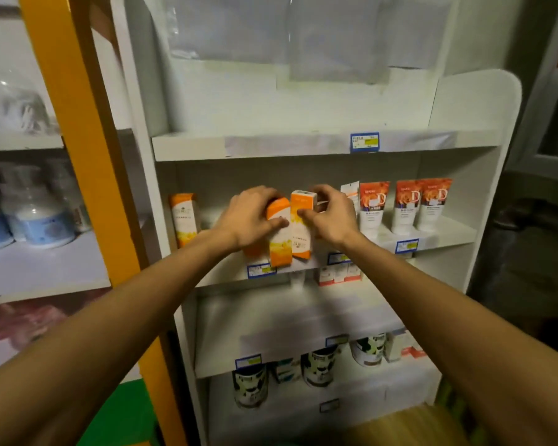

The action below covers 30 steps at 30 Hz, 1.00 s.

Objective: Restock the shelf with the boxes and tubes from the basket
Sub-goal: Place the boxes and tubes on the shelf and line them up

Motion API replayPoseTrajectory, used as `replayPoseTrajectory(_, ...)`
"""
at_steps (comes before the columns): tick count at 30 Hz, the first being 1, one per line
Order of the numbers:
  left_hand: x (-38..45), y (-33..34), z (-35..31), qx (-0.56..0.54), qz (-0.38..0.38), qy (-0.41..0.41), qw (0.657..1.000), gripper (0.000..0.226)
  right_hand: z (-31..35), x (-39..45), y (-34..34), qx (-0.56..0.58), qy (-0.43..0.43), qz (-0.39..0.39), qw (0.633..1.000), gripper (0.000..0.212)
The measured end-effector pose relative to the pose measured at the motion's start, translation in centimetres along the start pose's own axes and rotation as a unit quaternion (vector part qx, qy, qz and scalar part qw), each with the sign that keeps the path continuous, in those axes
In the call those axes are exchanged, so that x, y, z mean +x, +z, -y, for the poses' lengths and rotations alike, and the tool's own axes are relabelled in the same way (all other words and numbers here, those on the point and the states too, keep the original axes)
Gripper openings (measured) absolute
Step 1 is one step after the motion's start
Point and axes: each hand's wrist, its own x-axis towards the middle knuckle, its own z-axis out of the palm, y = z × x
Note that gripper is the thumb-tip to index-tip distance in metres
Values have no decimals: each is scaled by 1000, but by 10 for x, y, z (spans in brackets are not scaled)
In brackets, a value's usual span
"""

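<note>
Two orange-and-white boxes stand side by side at the front edge of the middle shelf (432, 239), touching each other. The left box (279, 239) tilts a little to the left; the left hand (250, 217) is closed over its top and left side, thumb across its front face. The right box (301, 230) stands more nearly upright, and the right hand (331, 214) wraps its top and right side, thumb pressed on its front.

Further left on the same shelf, well apart, a third box (184, 218) of the same kind stands alone near the left wall. To the right of the hands, three red-topped white tubes (405, 206) stand cap-down in a row, the two on the right touching. Just behind the right hand another white-and-orange pack shows, mostly hidden.

Blue price tags (261, 270) sit on the shelf edges. One shelf down there are small red-and-white cartons (339, 273); lower still, black-and-white tins (318, 366). The top shelf (190, 146) holds nothing. Left of an orange post (87, 156), another unit holds blue-labelled bottles (39, 217).
</note>
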Motion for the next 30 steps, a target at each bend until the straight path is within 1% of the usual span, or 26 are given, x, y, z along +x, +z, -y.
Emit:
replayPoseTrajectory(2,14,-1,0,27,-22,-3,999,50,-1,12,4,-7,-1,-11,1000,47)
replayPoseTrajectory(4,22,4,2,48,-24,-18,998,47,-9,19,13,-22,12,1,1000,50)
replayPoseTrajectory(6,25,16,6,103,-4,-19,995,45,-20,23,24,-35,31,31,998,64)
replayPoseTrajectory(8,24,27,10,174,-4,-4,985,49,-29,24,33,-58,30,46,997,78)
replayPoseTrajectory(10,24,33,12,204,-21,1,979,53,-33,24,38,-73,12,49,996,83)
replayPoseTrajectory(14,25,34,11,212,-28,11,977,56,-35,21,42,-70,9,58,996,91)
replayPoseTrajectory(19,18,41,6,217,6,5,976,82,-33,11,42,-80,21,64,995,96)
replayPoseTrajectory(22,9,43,2,208,-1,1,978,91,-30,2,38,-89,26,67,993,92)
replayPoseTrajectory(26,-14,44,-11,178,-21,4,984,86,-33,-25,33,-84,25,64,994,88)
replayPoseTrajectory(28,-32,54,-18,167,-10,28,986,82,-44,-49,32,-77,25,73,994,86)
replayPoseTrajectory(30,-50,70,-23,167,17,53,984,79,-59,-73,32,-84,31,89,992,81)
